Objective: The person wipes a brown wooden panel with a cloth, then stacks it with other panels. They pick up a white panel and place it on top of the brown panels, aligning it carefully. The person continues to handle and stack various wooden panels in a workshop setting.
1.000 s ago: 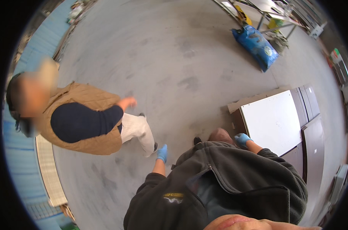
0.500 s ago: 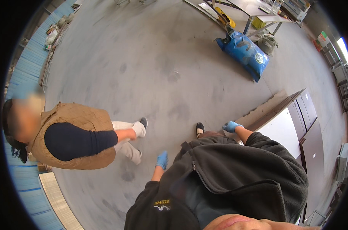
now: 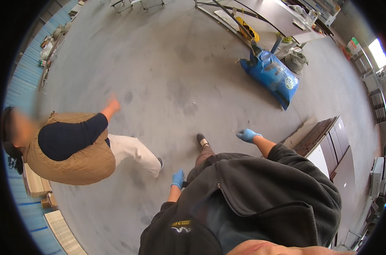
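Both my hands wear light blue gloves and hang away from my body over the grey concrete floor. My left hand [image 3: 177, 178] is low beside my hip, its fingers loosely extended with nothing seen in them. My right hand [image 3: 248, 136] reaches out farther forward, fingers relaxed and slightly bent, and no object shows in it. Nearest to the right hand is a stack of dark brown panels [image 3: 318, 137], leaning with a white panel [image 3: 317, 160] at its near side; the hand does not touch them. One of my shoes [image 3: 201, 139] is stepped forward.
At the left a person in a brown quilted vest [image 3: 76, 165] walks nearby. Ahead right lies a full blue sack [image 3: 270, 76] beside a grey sack [image 3: 296, 61] and a table [image 3: 273, 17]. Flat stacked boards [image 3: 64, 231] line the left wall. Shelving [image 3: 373, 100] stands far right.
I have stepped forward, and the panel stack has slipped back along my right side. My right hand has moved away from the panels. The other person's arm has swung forward.
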Tool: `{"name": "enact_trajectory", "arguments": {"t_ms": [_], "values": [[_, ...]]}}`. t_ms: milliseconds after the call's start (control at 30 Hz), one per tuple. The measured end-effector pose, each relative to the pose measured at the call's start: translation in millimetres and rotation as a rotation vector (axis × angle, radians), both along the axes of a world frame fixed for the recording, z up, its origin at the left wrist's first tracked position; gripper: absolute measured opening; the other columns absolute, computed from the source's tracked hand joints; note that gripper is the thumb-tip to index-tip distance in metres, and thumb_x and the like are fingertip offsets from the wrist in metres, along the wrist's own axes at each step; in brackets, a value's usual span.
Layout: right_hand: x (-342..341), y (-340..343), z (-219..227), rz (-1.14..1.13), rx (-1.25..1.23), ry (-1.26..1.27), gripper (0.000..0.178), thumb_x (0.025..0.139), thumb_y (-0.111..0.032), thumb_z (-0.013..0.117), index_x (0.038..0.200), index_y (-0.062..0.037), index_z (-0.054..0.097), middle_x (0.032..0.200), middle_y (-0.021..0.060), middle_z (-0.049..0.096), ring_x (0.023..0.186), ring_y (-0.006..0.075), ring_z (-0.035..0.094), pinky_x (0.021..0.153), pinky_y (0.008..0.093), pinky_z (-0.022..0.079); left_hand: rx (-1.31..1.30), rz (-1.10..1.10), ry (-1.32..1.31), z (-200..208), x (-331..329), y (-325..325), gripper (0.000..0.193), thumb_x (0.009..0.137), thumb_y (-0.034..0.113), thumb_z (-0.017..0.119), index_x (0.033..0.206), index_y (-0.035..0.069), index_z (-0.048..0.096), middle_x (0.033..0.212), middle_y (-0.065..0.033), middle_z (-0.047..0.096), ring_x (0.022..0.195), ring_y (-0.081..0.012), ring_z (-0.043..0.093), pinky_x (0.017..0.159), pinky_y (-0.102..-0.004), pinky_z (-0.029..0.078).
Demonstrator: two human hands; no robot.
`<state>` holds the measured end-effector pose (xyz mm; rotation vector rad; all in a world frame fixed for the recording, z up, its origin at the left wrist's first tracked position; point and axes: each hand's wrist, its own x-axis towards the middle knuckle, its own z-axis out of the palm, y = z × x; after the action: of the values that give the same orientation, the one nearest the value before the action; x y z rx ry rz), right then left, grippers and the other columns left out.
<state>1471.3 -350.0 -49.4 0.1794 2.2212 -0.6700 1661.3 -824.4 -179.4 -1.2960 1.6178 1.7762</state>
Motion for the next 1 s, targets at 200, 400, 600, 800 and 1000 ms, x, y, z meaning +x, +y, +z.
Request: {"name": "enact_trajectory", "arguments": {"t_ms": [200,400,600,800,1000], "values": [[-78,13,-21,-0.077,0.094,-0.084,0.057,0.101,-0.049,0.058,0.139,-0.0083,0.071,0.144,0.0182,0.068,0.138,0.0364,0.061,0.116,0.0458,0.046,-0.097,-0.240,-0.105,-8,-170,-51,0.044,0.102,0.048,0.064,0.112,0.006,0.070,0.111,-0.0101,0.069,0.097,-0.0266,0.065,0.084,-0.0450,0.053],[-165,3,-25,-0.300,-0.009,-0.006,0.056,0.101,-0.048,0.059,0.137,-0.0069,0.071,0.131,0.0186,0.075,0.128,0.0379,0.067,0.112,0.0459,0.049,-0.092,-0.149,-0.005,23,-287,-77,0.056,0.105,0.051,0.060,0.137,0.006,0.066,0.145,-0.0159,0.066,0.130,-0.0329,0.063,0.105,-0.0443,0.051],[-351,35,-13,-0.342,-0.008,0.321,0.060,0.101,-0.046,0.059,0.145,-0.0052,0.065,0.150,0.0205,0.063,0.142,0.0376,0.056,0.120,0.0424,0.043,-0.120,-0.092,-0.089,16,-365,-69,0.035,0.103,0.049,0.063,0.099,0.015,0.064,0.093,-0.0010,0.060,0.080,-0.0195,0.054,0.068,-0.0377,0.043],[-551,93,-46,-0.600,-0.125,0.563,0.059,0.106,-0.038,0.063,0.151,0.0001,0.055,0.151,0.0138,0.062,0.142,0.0278,0.056,0.118,0.0364,0.042,-0.092,-0.263,0.005,14,-387,-73,0.032,0.098,0.040,0.062,0.076,0.017,0.063,0.068,0.0010,0.055,0.061,-0.0157,0.049,0.054,-0.0383,0.038],[-697,140,-57,-0.794,-0.377,0.732,0.016,0.104,-0.027,0.063,0.111,-0.0121,0.064,0.079,0.0009,0.059,0.063,0.0134,0.056,0.055,0.0316,0.045,-0.115,-0.039,-0.120,26,-480,-39,0.040,0.101,0.048,0.064,0.116,0.011,0.069,0.108,-0.0078,0.066,0.101,-0.0254,0.061,0.084,-0.0448,0.049]]}}
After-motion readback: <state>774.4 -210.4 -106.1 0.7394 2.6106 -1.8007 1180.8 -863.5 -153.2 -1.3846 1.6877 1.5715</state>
